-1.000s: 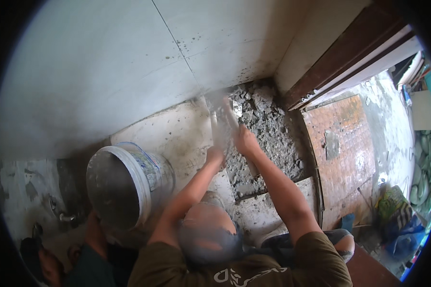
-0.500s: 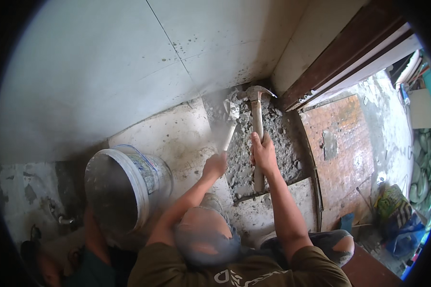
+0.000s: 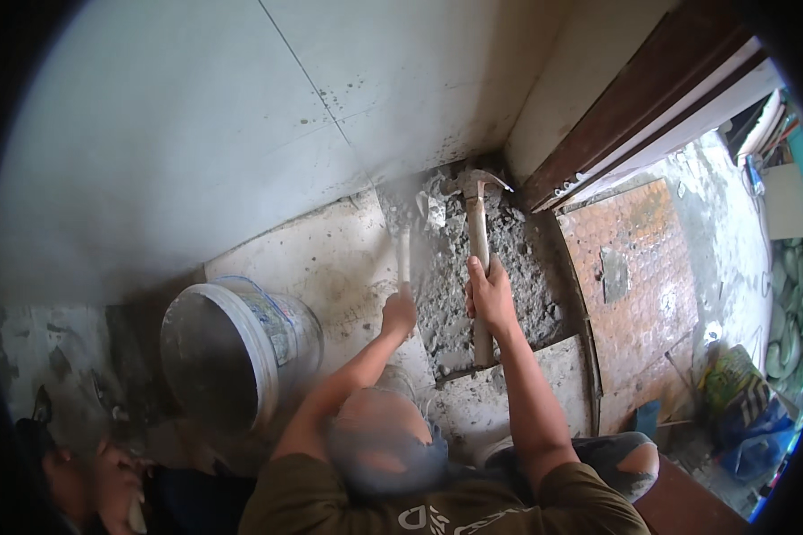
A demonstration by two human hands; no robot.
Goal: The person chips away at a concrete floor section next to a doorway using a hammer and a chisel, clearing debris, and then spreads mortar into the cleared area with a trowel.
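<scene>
My right hand [image 3: 489, 290] grips the wooden handle of a claw hammer [image 3: 477, 227], whose metal head lies over a broken patch of grey rubble [image 3: 531, 276] at the wall's foot. To its left, my left hand [image 3: 399, 312] is closed round a pale-handled tool [image 3: 404, 259]; its upper end is smeared and hard to make out. A pale broken piece [image 3: 434, 207] sits between the two tools. Pale floor tiles [image 3: 294, 241] border the rubble on the left. My knees are bent beneath my arms.
A white bucket [image 3: 268, 357] lies tilted at left. A co-worker's hands [image 3: 116, 481] show at lower left. A tiled white wall [image 3: 196, 125] stands ahead. At right are a brown door frame [image 3: 633, 98], a worn board [image 3: 633, 285] and blue and green sacks [image 3: 745, 437].
The hammer moved rightward from beside the other tool, then slightly down toward me. My left hand's tool has swung leftward. The co-worker's arm has drawn away from the bucket.
</scene>
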